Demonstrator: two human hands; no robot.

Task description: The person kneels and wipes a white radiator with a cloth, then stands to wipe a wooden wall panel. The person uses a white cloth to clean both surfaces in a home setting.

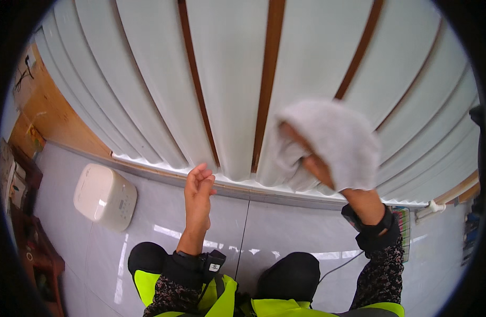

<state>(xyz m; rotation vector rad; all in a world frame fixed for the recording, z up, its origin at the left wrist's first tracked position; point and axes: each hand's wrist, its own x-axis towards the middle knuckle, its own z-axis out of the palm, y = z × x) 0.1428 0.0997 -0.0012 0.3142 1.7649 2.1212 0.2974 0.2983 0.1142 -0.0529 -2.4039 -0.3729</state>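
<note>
A white radiator (231, 79) with tall vertical columns spans the view before me. Reddish-brown wood shows through the gaps between its columns. My right hand (319, 170) grips a light grey cloth (342, 136), blurred by motion, in front of the radiator's lower right part. The cloth drapes over most of that hand, and whether it touches the columns I cannot tell. Lower down and to the left, my left hand (197, 196) is raised near the radiator's bottom edge. Its fingers are loosely bent and hold nothing.
A cream-white household appliance (102, 196) with a button panel stands on the grey tiled floor (223, 222) at left. Dark red wooden furniture (45, 253) lines the left edge. A white pipe fitting (436, 207) and a wire rack (405, 226) are at right. My knees (292, 273) are below.
</note>
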